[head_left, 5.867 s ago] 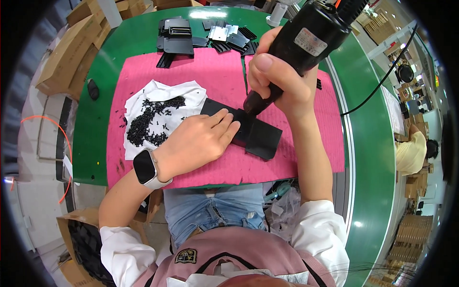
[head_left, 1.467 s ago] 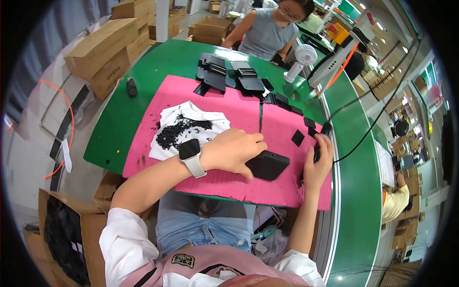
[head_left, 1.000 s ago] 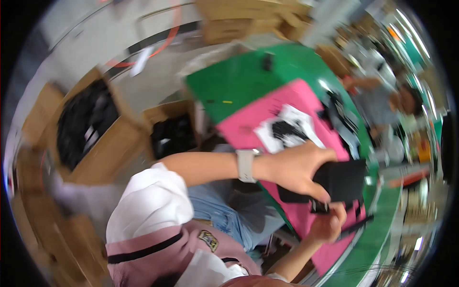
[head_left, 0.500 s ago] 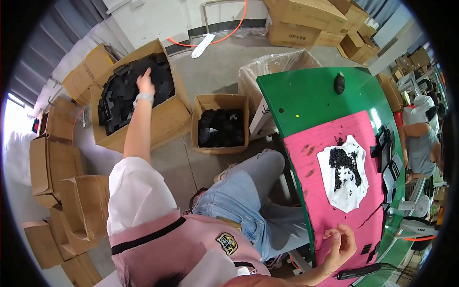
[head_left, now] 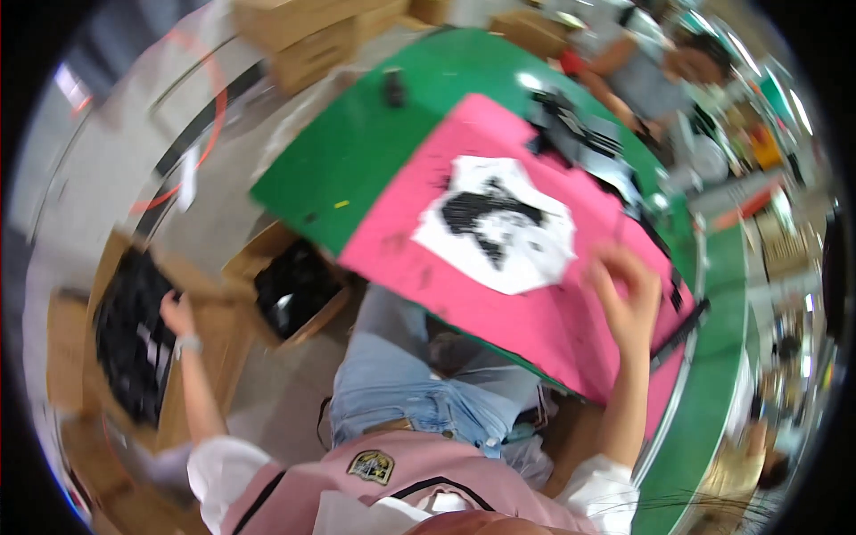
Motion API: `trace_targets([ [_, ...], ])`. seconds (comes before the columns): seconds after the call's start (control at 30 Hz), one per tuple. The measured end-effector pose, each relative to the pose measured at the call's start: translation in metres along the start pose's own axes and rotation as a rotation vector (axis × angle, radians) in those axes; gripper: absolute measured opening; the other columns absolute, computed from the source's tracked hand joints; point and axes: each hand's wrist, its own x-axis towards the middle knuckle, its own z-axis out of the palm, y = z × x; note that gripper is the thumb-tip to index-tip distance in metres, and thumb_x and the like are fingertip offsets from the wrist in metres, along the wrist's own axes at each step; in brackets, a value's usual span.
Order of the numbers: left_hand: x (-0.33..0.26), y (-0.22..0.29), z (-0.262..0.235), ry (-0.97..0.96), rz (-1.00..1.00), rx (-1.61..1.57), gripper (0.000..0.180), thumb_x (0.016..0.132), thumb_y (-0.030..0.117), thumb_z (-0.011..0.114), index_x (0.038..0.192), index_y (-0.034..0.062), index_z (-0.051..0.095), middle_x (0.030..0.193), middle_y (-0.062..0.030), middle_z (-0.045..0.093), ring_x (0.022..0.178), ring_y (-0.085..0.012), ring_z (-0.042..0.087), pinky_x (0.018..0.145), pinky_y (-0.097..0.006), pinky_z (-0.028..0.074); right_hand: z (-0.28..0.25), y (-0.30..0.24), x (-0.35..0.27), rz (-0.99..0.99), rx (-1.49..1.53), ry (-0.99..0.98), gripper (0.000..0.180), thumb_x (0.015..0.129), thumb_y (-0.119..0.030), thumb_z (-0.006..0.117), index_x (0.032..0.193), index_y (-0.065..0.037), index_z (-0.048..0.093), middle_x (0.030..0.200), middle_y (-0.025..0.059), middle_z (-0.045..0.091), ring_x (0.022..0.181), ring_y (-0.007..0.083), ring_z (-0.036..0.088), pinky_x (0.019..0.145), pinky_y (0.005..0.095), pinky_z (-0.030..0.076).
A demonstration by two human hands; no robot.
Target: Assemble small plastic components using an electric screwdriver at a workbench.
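My left hand (head_left: pixel 177 314) is at the near side of a large cardboard box (head_left: pixel 207 334) filled with flat black pieces (head_left: pixel 134 343). Motion smears its fingers, so I cannot make out whether a piece is in them. Over the pink mat (head_left: pixel 499 330) hovers my right hand (head_left: pixel 629 290), fingers curved and thumb apart, with nothing visible in it. Left of that hand, a white cloth or sheet (head_left: pixel 526 272) lies on the mat, bearing a heap of tiny black parts (head_left: pixel 486 214). A long black object (head_left: pixel 680 335) lies to the right of my right hand.
A smaller cardboard box (head_left: pixel 245 259) of black pieces (head_left: pixel 294 290) stands between the large box and the green table (head_left: pixel 330 178). Black flat parts (head_left: pixel 571 129) are stacked at the mat's far edge. Another person (head_left: pixel 642 71) sits beyond. A small dark lump (head_left: pixel 393 87) rests on the table.
My view has swung right toward the table, blurring the picture. My left hand has drawn back from deep over the large box to its near side. My right hand is now farther over the mat.
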Motion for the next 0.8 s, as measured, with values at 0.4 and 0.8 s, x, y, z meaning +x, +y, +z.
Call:
trace_targets([
  [0.4, 0.009, 0.276, -0.045, 0.051, 0.051, -0.915, 0.023, 0.085, -0.003, 0.053, 0.108, -0.0026, 0.055, 0.104, -0.0085, 0.058, 0.098, -0.0181, 0.055, 0.089, -0.029, 0.043, 0.006, 0.156, 0.155, 0.480, -0.815, 0.183, 0.081, 0.060, -0.048, 0.075, 0.126, -0.010, 0.048, 0.109, 0.0210, 0.060, 0.102, 0.0360, 0.059, 0.089, 0.0420, 0.048],
  [0.8, -0.099, 0.559, -0.111, -0.819, 0.512, -1.398, 0.029, 0.090, 0.005, 0.054, 0.118, -0.0014, 0.048, 0.110, -0.0094, 0.056, 0.102, -0.0171, 0.056, 0.089, -0.029, 0.044, -0.027, 0.089, 0.105, 0.199, 0.187, 0.438, 0.034, 0.086, -0.014, 0.059, 0.116, -0.005, 0.046, 0.080, 0.0127, 0.060, 0.077, 0.0243, 0.062, 0.068, 0.0366, 0.048],
])
